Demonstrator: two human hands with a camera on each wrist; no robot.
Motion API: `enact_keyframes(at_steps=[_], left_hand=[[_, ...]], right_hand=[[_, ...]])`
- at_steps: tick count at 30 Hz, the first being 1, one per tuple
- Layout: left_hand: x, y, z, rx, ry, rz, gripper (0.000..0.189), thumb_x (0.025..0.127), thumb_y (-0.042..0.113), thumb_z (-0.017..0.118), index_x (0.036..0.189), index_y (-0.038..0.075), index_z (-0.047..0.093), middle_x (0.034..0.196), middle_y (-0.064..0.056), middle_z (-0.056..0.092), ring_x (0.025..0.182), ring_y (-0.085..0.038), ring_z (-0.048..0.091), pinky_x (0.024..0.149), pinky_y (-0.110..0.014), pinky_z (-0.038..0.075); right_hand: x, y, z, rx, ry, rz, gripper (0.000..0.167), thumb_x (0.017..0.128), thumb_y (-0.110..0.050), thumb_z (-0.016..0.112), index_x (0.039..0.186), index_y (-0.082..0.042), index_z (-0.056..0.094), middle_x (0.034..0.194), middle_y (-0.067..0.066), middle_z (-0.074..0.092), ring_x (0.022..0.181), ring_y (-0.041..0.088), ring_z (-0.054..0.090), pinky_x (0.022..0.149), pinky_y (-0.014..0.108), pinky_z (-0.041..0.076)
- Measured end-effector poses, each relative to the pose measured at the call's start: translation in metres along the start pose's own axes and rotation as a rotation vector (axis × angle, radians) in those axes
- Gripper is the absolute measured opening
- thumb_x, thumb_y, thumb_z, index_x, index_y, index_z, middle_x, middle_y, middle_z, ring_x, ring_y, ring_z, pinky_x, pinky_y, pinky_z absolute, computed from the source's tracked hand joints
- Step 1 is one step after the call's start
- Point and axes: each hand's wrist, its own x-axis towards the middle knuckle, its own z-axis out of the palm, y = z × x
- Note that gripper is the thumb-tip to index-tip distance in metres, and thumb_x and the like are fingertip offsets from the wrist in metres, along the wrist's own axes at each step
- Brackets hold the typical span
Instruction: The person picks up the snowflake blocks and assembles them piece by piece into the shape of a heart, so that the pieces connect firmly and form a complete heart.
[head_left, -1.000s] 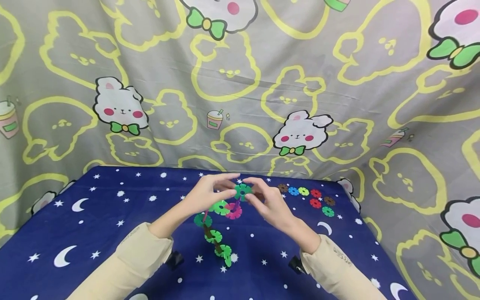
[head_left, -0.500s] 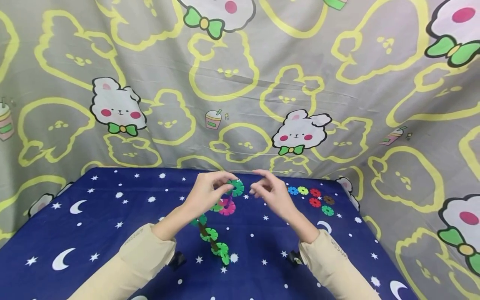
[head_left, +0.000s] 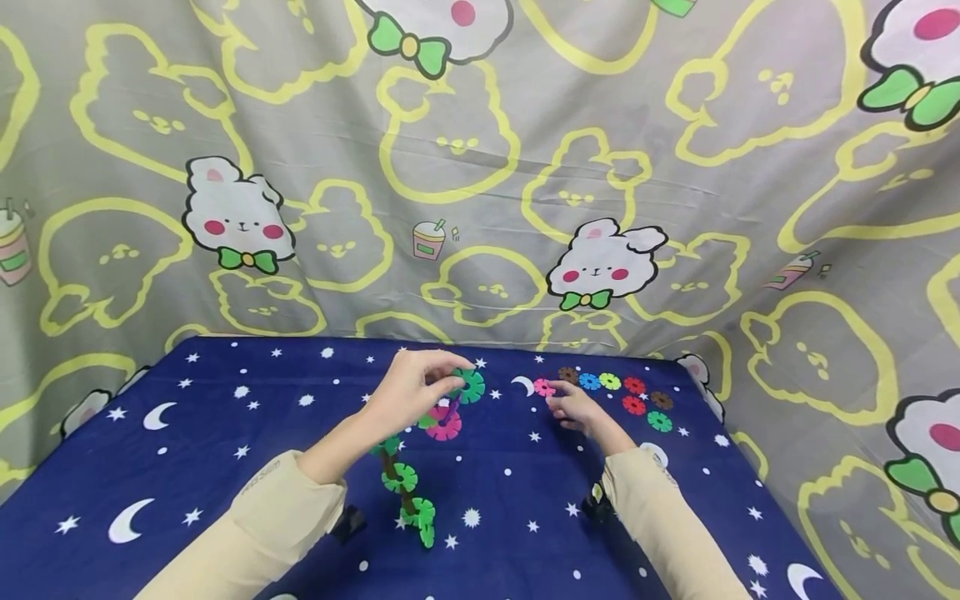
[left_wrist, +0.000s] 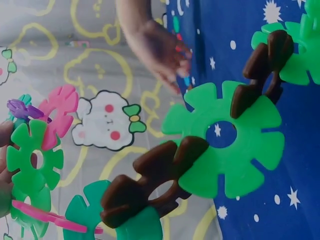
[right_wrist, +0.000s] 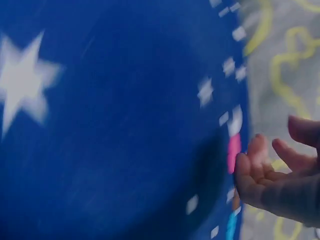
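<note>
My left hand [head_left: 412, 385] pinches a chain of interlocking notched plastic discs [head_left: 401, 477] near its upper end and holds it up over the cloth. Green, brown, pink and purple discs are slotted into one another, and the lower part hangs toward me. A dark green disc [head_left: 471, 386] sits at the top by the fingertips. In the left wrist view a large light green disc [left_wrist: 200, 175] lies between two brown ones. My right hand [head_left: 577, 407] reaches over the table beside a loose pink disc [head_left: 542, 387]. Its fingers are loosely bent and apart in the right wrist view, with nothing between them.
Loose discs lie at the back right of the table: a blue one [head_left: 589, 382], a yellow one [head_left: 609, 382], two red, two brown and a green one [head_left: 659, 422]. A dark blue cloth [head_left: 247, 500] with stars covers the table. A patterned curtain [head_left: 337, 125] hangs behind.
My right hand has let go of the dark green disc and moved right and down toward the loose discs. My left hand keeps the chain, whose lower end has swung slightly left.
</note>
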Motion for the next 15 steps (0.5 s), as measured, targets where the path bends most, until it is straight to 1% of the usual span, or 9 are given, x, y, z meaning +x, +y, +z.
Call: enact_keyframes(at_steps=[3,6,7,9,11,12,13,14,15], left_hand=[[-0.001,-0.003,-0.001,-0.001,0.002,0.001,0.019,0.082,0.004,0.065,0.100,0.007,0.069,0.075,-0.001,0.067,0.056,-0.011,0.055,0.048,-0.023,0.040],[-0.001,-0.003,-0.001,-0.007,0.009,0.006,0.019,0.082,0.004,0.065,0.100,0.007,0.069,0.077,-0.001,0.068,0.058,-0.009,0.055,0.047,-0.022,0.039],[-0.001,-0.003,-0.001,-0.009,0.010,0.006,0.019,0.082,0.004,0.065,0.100,0.008,0.070,0.077,-0.001,0.068,0.059,-0.010,0.056,0.046,-0.022,0.039],[-0.001,-0.003,-0.001,-0.012,0.009,0.005,0.019,0.082,0.005,0.065,0.101,0.008,0.070,0.079,-0.001,0.068,0.062,-0.012,0.058,0.044,-0.022,0.037],[-0.002,-0.003,-0.001,-0.012,0.008,0.003,0.019,0.082,0.005,0.065,0.101,0.008,0.070,0.080,-0.001,0.068,0.064,-0.014,0.059,0.043,-0.022,0.037],[-0.002,-0.003,-0.001,-0.012,0.006,0.001,0.019,0.082,0.005,0.066,0.100,0.008,0.070,0.081,-0.001,0.068,0.065,-0.015,0.059,0.043,-0.022,0.036],[-0.003,-0.003,-0.001,-0.011,0.005,0.001,0.019,0.082,0.005,0.066,0.100,0.008,0.070,0.081,-0.001,0.068,0.066,-0.015,0.060,0.043,-0.022,0.037],[-0.003,-0.003,-0.001,-0.012,0.004,0.002,0.019,0.082,0.005,0.066,0.100,0.008,0.070,0.081,-0.001,0.068,0.066,-0.016,0.060,0.044,-0.021,0.037],[-0.003,-0.003,-0.001,-0.016,0.003,0.002,0.019,0.082,0.005,0.065,0.100,0.008,0.070,0.081,-0.001,0.068,0.066,-0.016,0.060,0.044,-0.021,0.037]], right_hand=[[0.012,0.014,0.002,-0.155,-0.015,0.052,0.053,0.093,-0.009,0.047,0.140,0.000,0.026,0.075,0.002,0.047,0.067,0.011,0.047,0.067,0.030,0.042],[0.036,0.035,-0.003,-0.271,-0.027,0.054,0.059,0.091,-0.013,0.052,0.143,-0.004,0.023,0.093,0.014,0.048,0.078,0.021,0.049,0.073,0.037,0.044],[0.042,0.040,-0.005,-0.294,-0.040,0.027,0.062,0.091,-0.014,0.053,0.144,-0.008,0.021,0.100,0.015,0.046,0.082,0.023,0.049,0.075,0.039,0.044],[0.076,0.073,-0.015,-0.308,-0.082,-0.025,0.071,0.089,-0.023,0.058,0.147,-0.018,0.017,0.119,0.021,0.041,0.086,0.026,0.050,0.075,0.040,0.046],[0.094,0.088,-0.021,-0.326,-0.113,-0.035,0.078,0.087,-0.028,0.061,0.147,-0.025,0.012,0.134,0.020,0.032,0.091,0.029,0.051,0.075,0.041,0.046],[0.096,0.089,-0.021,-0.333,-0.120,-0.032,0.080,0.087,-0.029,0.062,0.148,-0.025,0.010,0.139,0.021,0.028,0.094,0.031,0.052,0.076,0.041,0.047],[0.092,0.085,-0.019,-0.339,-0.120,-0.022,0.080,0.087,-0.027,0.061,0.148,-0.024,0.008,0.142,0.021,0.024,0.098,0.034,0.052,0.078,0.043,0.047],[0.089,0.080,-0.017,-0.345,-0.116,0.009,0.081,0.088,-0.026,0.061,0.148,-0.021,0.007,0.145,0.024,0.018,0.101,0.038,0.052,0.078,0.044,0.047],[0.073,0.063,-0.011,-0.365,-0.103,0.041,0.078,0.089,-0.022,0.058,0.148,-0.016,0.007,0.144,0.027,0.018,0.105,0.041,0.050,0.082,0.046,0.046]])
